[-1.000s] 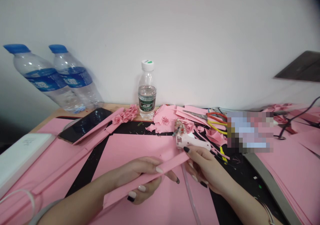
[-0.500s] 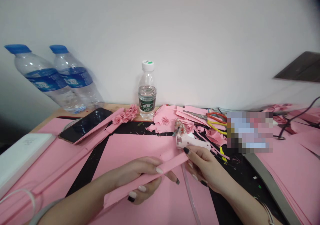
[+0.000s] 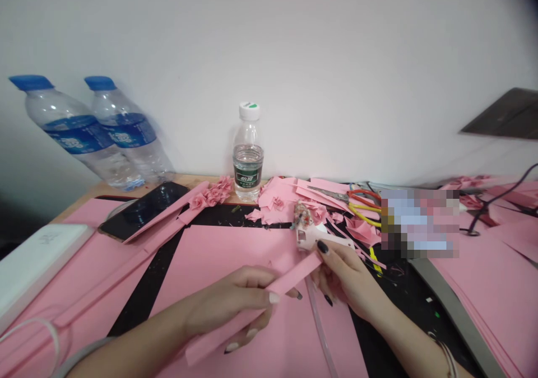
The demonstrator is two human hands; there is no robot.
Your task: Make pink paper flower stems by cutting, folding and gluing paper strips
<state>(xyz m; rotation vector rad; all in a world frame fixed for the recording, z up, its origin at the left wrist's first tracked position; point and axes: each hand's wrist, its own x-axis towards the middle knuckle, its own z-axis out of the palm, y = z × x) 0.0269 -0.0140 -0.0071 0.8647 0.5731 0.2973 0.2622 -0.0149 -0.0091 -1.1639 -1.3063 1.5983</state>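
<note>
A narrow folded strip of pink paper (image 3: 294,274) slants between my two hands. Its far end is pinched between thumb and fingers of my right hand (image 3: 342,271). Further down, my left hand (image 3: 235,305) grips the strip, thumb on top and fingers beneath. The strip's near end sticks out below my left palm. Just beyond my right fingers lies a white glue gun (image 3: 323,237) with a crusted nozzle; a clear glue stick (image 3: 320,327) seems to trail from it. Under my hands is a large pink paper sheet (image 3: 210,249).
Scissors (image 3: 336,194) with red and yellow handles lie among pink scraps. A small water bottle (image 3: 247,159) stands by the wall; two larger bottles (image 3: 130,134) lean at left. A phone (image 3: 143,213), white box (image 3: 46,266) and paper roses (image 3: 210,193) are at left, a paper stack (image 3: 496,288) at right.
My right hand has shifted slightly right and away from me, and the strip has moved along with it. The strip's near end has come up through my left hand's grip a little.
</note>
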